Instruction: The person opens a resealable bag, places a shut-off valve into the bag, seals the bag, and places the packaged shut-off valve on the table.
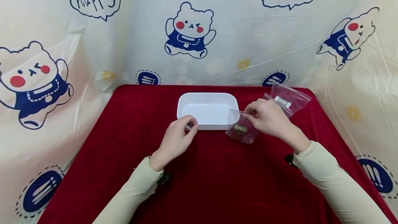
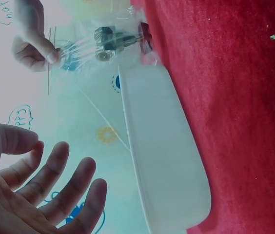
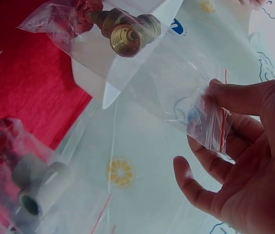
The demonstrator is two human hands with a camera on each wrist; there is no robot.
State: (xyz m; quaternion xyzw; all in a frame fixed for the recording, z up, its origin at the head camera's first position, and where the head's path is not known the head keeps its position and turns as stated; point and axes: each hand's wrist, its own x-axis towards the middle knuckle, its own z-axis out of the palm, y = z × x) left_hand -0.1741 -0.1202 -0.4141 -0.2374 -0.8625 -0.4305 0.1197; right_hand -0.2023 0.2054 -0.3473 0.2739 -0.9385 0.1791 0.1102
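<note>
My right hand [image 1: 268, 118] pinches the top of a clear zip bag [image 3: 166, 92] between thumb and fingers. Inside the bag is a brass valve [image 3: 127, 39] with a threaded opening and a red handle [image 3: 84, 13]. The bag hangs in front of the right end of a white rectangular tray [image 1: 186, 126]. Close to the tray's front left corner is my left hand [image 1: 177, 139], its fingers loosely bent with nothing between them. Whether it touches the rim is unclear from the head view.
Right of the tray lies a second clear zip bag [image 1: 298, 99] holding a pale grey valve [image 3: 42, 187] with a red handle. A red cloth [image 1: 211, 182] covers the table. Printed curtains [image 1: 230, 44] stand behind and at both sides.
</note>
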